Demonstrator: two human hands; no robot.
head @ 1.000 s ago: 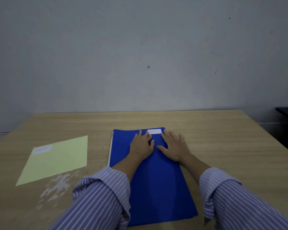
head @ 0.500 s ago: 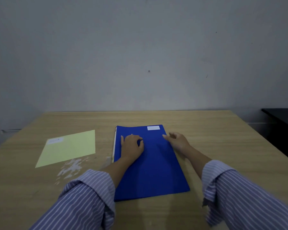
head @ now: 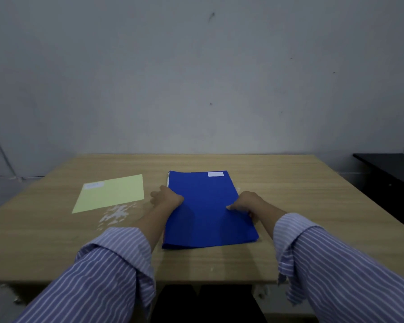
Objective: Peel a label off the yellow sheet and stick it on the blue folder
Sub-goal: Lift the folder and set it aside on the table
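The blue folder (head: 208,208) lies flat in the middle of the wooden table (head: 301,206). A white label (head: 215,174) is stuck near its far right corner. My left hand (head: 167,196) grips the folder's left edge, fingers curled. At the right edge, my right hand (head: 248,203) holds the folder with the thumb on top of the cover. The yellow sheet (head: 111,193) rests to the left of the folder, with one white label (head: 92,185) at its far left corner.
A patch of white scuffs (head: 116,214) marks the table between the yellow sheet and my left arm. A dark piece of furniture (head: 392,173) stands off the table's right side. A grey wall rises behind the table.
Both hands moved off the folder's top face to its left and right edges and took hold of it. The view pulled back from the table.
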